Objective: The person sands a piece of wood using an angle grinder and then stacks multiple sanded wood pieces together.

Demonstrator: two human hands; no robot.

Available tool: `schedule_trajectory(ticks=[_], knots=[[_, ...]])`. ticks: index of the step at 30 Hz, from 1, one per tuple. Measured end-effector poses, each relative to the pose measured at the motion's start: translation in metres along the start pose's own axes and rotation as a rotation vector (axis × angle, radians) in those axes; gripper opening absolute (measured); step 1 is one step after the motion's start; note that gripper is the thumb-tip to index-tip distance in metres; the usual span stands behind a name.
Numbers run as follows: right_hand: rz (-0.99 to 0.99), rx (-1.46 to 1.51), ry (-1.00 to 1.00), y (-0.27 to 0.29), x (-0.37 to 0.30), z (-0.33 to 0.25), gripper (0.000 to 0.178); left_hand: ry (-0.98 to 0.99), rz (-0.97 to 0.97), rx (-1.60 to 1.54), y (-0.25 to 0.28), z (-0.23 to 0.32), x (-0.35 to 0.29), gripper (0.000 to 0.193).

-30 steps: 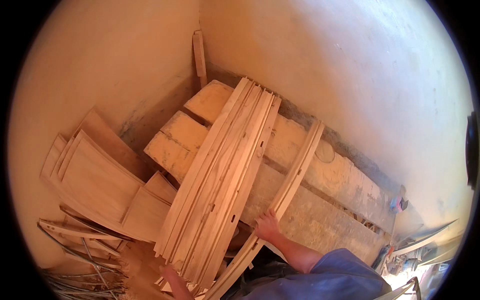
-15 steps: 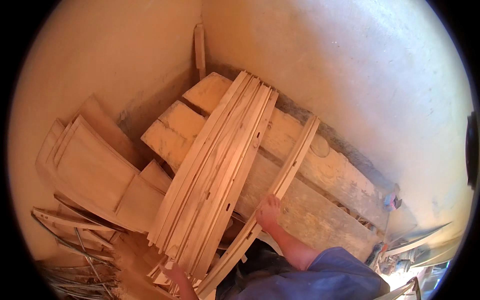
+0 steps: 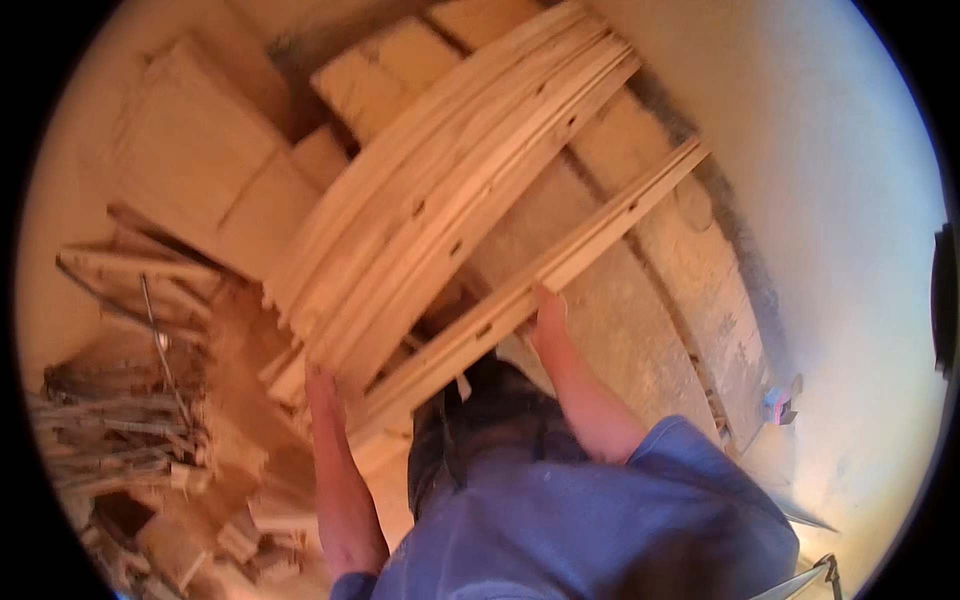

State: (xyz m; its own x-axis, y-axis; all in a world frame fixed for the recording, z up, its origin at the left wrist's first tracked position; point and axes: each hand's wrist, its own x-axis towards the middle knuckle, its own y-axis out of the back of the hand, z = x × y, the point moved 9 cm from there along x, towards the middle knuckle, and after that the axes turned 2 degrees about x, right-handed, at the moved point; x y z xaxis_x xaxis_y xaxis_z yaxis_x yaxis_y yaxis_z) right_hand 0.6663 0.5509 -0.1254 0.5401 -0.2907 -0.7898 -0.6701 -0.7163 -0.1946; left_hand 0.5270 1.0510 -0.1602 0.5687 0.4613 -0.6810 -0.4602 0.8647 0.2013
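Observation:
A long pale wooden rail point(image 3: 585, 245) with slots cut along it lies slantwise in front of my body. My right hand point(image 3: 546, 303) is closed round it near its middle, on the edge nearer me. To the rail's left, a stack of similar slotted wooden rails point(image 3: 440, 185) runs the same way, several pieces side by side. My left hand point(image 3: 325, 392) is at the near ends of this stack, against the wood; its fingers are blurred and partly hidden. The stack and the held rail rest across wide, worn boards point(image 3: 590, 290).
Curved wooden panels point(image 3: 190, 150) lean at the far left. Below them are a heap of thin sticks and rods point(image 3: 120, 410) and wood offcuts point(image 3: 240, 540). A plastered wall point(image 3: 840, 250) closes off the right side, with a small pink and blue item point(image 3: 778, 403) at its foot.
The view has tilted down and nearer, so the stack and rail appear higher. Both hands stay near the same places on the wood; more of my left forearm shows.

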Motion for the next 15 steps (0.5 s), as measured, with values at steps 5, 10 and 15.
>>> schedule_trajectory(ticks=[5,10,15], knots=[[-0.236,-0.133,-0.349,-0.002,-0.049,0.076,0.047,-0.142,0.347,0.288,0.02,-0.009,-0.056,0.056],[-0.278,0.251,-0.51,0.003,-0.066,0.122,0.051,-0.415,0.196,1.035,-0.032,0.005,-0.112,0.057],[-0.32,0.42,-0.447,0.014,-0.04,0.154,0.042,-0.603,0.195,1.081,-0.058,0.034,-0.151,0.061]])
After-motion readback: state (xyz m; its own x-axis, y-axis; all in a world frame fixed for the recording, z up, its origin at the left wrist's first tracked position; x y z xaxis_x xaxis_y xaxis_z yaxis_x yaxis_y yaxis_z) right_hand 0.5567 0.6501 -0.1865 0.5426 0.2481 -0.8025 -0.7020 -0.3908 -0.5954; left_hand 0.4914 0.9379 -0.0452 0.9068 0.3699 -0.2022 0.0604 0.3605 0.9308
